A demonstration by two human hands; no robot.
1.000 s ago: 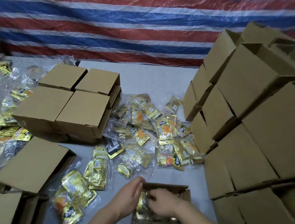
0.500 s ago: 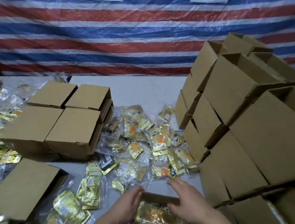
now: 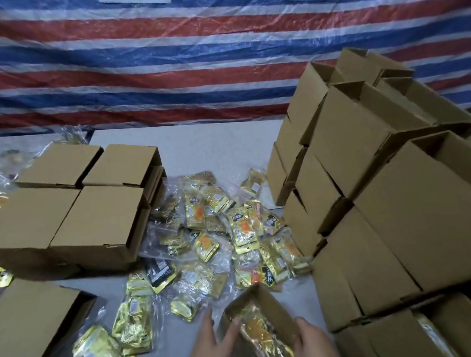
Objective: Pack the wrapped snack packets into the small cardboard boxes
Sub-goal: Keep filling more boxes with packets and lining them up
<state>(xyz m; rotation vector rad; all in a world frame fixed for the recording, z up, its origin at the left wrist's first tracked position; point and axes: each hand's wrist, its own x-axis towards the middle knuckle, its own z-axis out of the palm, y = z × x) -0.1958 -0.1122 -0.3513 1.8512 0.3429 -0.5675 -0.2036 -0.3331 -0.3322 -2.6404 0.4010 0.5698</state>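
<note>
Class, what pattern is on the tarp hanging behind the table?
Red, white and blue horizontal stripes on the tarp, head view.

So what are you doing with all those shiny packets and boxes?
A person is packing snacks. Both hands are at a small open cardboard box near the table's front edge: the left hand touches its left side, the right hand holds its right side. Gold snack packets already lie inside it. More loose packets are heaped behind it, closed boxes sit to the left, and a stack of boxes stands on the right.
</note>
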